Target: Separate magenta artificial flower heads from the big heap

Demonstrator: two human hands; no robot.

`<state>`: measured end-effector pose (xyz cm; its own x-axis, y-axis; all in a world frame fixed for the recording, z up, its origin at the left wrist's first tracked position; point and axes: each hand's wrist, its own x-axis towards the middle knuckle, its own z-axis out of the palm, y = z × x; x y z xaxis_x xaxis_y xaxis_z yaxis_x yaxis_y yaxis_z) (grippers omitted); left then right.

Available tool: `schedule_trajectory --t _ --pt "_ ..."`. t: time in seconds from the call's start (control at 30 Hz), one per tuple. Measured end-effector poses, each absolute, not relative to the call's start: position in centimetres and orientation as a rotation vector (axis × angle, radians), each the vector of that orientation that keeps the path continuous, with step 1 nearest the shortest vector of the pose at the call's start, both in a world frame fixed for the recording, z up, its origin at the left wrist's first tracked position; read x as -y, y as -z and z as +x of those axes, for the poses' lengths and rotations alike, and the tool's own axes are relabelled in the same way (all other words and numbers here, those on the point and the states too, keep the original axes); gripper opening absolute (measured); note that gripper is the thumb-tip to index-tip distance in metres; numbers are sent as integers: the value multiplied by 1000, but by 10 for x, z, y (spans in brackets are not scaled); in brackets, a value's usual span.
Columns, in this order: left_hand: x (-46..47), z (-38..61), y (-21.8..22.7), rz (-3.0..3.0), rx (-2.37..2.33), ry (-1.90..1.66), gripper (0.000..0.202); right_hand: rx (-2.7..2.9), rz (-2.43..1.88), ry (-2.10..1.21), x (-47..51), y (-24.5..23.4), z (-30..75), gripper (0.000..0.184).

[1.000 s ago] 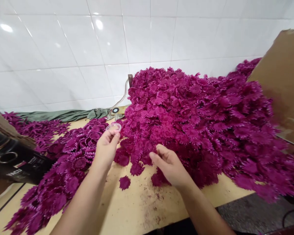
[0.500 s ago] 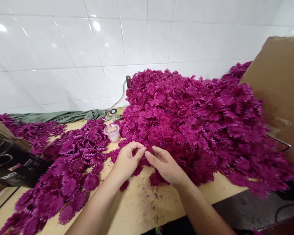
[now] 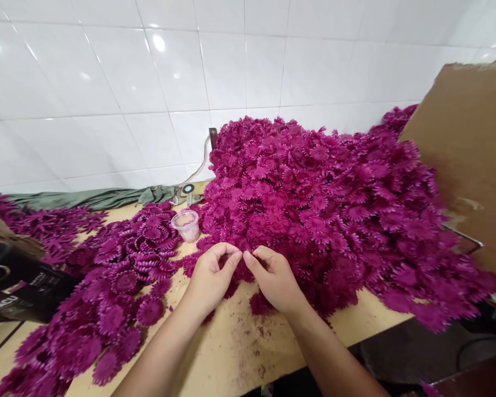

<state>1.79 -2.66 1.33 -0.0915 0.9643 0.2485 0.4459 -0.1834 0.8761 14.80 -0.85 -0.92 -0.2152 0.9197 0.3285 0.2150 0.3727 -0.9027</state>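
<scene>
At mid-frame, near the magenta flowers (image 3: 289, 187), my left hand (image 3: 213, 278), now off the clear cup (image 3: 188, 229), joined my right hand (image 3: 275, 281) for two-handed work, whether fingers closed on anything I couldn't tell.

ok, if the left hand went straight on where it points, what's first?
Probably the bare right hand, its tips right by those of the left hand; any gap is unclear. Past that, seemingly the large heap of magenta, fringed flower pieces.

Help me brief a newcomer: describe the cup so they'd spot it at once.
Find the large magenta flower heap against the white tiled wall. At its left edge, beyond the left hand, stands the small cup. Its clear plastic sets it apart from the magenta flowers.
</scene>
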Motion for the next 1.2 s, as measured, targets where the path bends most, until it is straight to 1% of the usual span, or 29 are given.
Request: schedule_trajectory --t 0.03,0.1,0.17,0.2,0.3,0.4,0.5,0.67,0.8,0.9,1.03,1.13,1.17,1.2 --pt "27 18 -13 1638 -1543 -1239 17 1679 -1026 -890 9 8 148 33" --pt "28 19 -13 1618 -1539 -1227 17 1669 -1028 -832 9 7 148 24" --pt "27 20 -12 1600 -1533 -1220 16 1664 -998 -871 9 7 148 11" --pt "27 20 -12 1592 -1533 -1226 15 1658 -978 -927 9 7 148 10" --pt "27 20 -12 1572 -1551 -1339 9 1600 -981 -1064 9 9 148 14" --pt "30 19 -14 1610 -1556 -1464 13 1542 -1041 -1046 8 9 149 22" --pt "31 18 -16 1736 -1485 -1375 12 1531 -1029 -1078 8 8 149 30" --pt "31 20 -16 1701 -1400 -1224 10 1412 -955 -1306 8 12 148 43" --pt "29 25 -14 1689 -1453 -1210 10 1360 -918 -1413 10 13 147 47" --pt "21 22 -12 1750 -1567 -1343 13 1450 -921 -1349 18 9 146 42" --pt "1 -1 -16 1608 -1854 -1564 14 1633 -976 -1167 29 -2 153 31" --pt "-13 -10 -23 1704 -1803 -1536 6 1709 -1066 -902 14 -13 171 19" --pt "-17 -9 -25 1772 -1749 -1517 7 1703 -1116 -808 4 -16 179 17" --pt "-21 -7 -27 1834 -1704 -1500 13 1686 -1164 -709 -8 -19 187 20"
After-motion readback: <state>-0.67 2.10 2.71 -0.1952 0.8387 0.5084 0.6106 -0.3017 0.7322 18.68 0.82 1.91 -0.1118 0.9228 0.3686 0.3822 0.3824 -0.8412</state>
